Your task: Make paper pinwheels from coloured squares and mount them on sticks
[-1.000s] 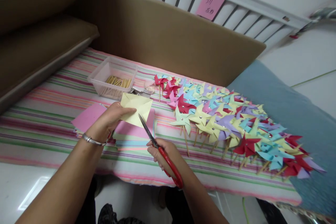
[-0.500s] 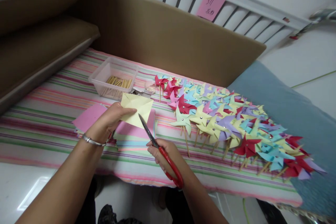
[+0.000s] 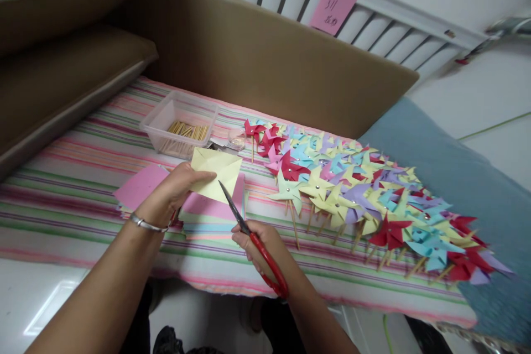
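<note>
My left hand (image 3: 172, 191) pinches a creased pale yellow paper square (image 3: 218, 172) and holds it up above the striped cloth. My right hand (image 3: 263, 246) grips red-handled scissors (image 3: 253, 240), whose blades point up and left, their tips meeting the lower edge of the yellow square. Under both hands lies a stack of coloured paper sheets (image 3: 207, 215), pink on top, and a loose pink sheet (image 3: 139, 185) lies to the left. A metal bangle circles my left wrist.
A long row of finished paper pinwheels (image 3: 352, 188) on wooden sticks covers the right side of the striped cloth (image 3: 83, 177). A clear plastic tub of sticks (image 3: 180, 127) stands behind the paper. A cardboard sheet (image 3: 265, 61) leans at the back, a blue mat (image 3: 456, 171) lies right.
</note>
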### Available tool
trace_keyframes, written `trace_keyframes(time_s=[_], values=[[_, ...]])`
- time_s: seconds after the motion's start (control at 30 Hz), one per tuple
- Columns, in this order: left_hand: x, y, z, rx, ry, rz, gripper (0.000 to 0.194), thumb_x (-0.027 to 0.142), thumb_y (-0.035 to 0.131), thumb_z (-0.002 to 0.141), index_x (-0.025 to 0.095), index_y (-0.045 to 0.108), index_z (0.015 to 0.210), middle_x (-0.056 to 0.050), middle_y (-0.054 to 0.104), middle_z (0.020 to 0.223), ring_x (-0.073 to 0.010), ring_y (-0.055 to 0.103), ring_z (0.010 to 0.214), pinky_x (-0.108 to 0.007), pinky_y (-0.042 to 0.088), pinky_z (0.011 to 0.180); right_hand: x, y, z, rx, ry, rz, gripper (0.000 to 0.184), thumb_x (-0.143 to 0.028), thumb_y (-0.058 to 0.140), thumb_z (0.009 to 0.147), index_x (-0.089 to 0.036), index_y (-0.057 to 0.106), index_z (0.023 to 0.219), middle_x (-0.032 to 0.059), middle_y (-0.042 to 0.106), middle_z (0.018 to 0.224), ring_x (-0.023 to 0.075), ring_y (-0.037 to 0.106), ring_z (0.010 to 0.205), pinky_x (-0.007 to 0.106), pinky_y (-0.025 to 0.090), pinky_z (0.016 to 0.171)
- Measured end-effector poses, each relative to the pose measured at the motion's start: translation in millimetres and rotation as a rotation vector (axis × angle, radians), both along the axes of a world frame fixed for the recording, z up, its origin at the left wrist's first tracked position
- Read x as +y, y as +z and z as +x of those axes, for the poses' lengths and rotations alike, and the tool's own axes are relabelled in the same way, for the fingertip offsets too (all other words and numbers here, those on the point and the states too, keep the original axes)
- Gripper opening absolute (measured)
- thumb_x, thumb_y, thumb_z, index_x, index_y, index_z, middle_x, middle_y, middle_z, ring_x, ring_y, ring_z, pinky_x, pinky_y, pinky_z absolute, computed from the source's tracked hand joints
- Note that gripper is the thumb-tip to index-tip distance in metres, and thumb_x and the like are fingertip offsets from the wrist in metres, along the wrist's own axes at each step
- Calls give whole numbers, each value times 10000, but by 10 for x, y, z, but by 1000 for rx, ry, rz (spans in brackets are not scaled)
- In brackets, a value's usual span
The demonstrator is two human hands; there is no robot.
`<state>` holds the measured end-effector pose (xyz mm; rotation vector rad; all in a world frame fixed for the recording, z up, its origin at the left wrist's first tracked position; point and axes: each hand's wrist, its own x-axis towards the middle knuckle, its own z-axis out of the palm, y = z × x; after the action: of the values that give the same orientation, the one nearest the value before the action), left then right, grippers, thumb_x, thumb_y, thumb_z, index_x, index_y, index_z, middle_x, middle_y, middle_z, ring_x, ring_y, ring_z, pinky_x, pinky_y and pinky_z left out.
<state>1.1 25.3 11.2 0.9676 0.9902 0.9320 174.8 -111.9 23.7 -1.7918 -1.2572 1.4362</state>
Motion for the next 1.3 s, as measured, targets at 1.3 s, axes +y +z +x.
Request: trace_keyframes(time_s=[1.3], values=[[-235,30,199,188,-612,-92,203,245,725,639,131,733,807,-68,716,700,-197,626,602,-271,460,586,176,-106,313,194,-260,533,409,-318,684,716,-200,585,1095,1,591,818,123,575,678,256,479,637]])
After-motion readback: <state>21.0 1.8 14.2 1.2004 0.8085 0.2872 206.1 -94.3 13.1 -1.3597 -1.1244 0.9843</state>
